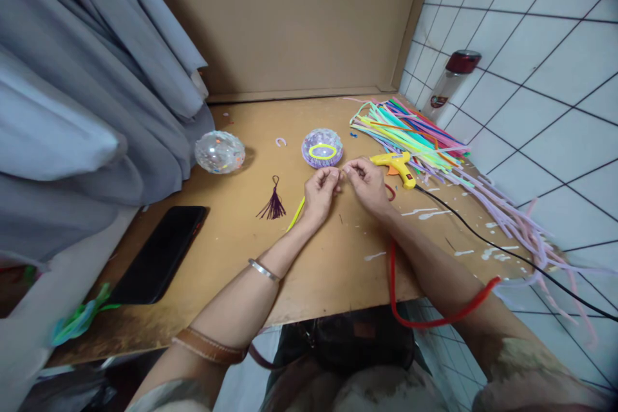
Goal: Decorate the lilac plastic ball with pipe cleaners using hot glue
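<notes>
My left hand [320, 194] and my right hand [365, 181] meet fingertip to fingertip near the middle of the wooden table. Both are pinched closed, and whatever lies between the fingertips is too small to make out. Just beyond them sits a round purple piece [309, 141] with a yellow ring [322, 152] on it. A yellow pipe cleaner [296, 214] shows beside my left wrist. The yellow glue gun [397, 164] lies right of my right hand. A red pipe cleaner [425, 324] hangs over the table's front edge by my right forearm.
A clear ball [220, 152], a dark tassel [273, 205] and a black phone [159, 255] lie to the left. Colourful pipe cleaners [410, 129] and a bottle [447, 84] are at the back right. A black cord [476, 232] crosses the right side. Grey curtain [91, 96] borders the left.
</notes>
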{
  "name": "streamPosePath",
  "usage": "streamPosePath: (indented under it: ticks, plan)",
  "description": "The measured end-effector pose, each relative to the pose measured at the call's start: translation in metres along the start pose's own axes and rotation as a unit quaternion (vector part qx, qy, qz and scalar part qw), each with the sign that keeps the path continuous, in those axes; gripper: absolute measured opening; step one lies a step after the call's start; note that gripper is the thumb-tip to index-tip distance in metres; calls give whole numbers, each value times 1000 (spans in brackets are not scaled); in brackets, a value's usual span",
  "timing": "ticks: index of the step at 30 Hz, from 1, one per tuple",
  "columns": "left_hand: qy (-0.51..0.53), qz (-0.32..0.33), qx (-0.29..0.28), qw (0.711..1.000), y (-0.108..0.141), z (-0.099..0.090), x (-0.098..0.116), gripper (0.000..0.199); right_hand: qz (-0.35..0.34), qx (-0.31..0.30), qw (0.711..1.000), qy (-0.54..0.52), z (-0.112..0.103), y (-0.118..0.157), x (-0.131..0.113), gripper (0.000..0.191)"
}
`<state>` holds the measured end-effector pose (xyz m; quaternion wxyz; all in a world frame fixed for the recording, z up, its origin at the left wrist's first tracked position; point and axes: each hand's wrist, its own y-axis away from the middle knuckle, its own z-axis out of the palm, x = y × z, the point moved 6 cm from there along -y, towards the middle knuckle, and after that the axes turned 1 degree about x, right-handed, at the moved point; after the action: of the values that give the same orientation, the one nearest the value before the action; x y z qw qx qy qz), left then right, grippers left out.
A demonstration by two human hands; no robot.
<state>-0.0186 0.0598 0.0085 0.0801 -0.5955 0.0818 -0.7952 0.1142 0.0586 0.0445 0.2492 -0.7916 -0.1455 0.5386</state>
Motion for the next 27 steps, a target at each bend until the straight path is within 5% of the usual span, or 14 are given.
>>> streamPosePath:
  ticks: [20,27]
  plan:
    - [-29,7,3,1000,0,2,1,34,-6,-24,999,41,-2,-1,-2,16]
    - [12,-37,38,999,2,-4,-2,28,2,-20,999,33,-3,-1,-2,17]
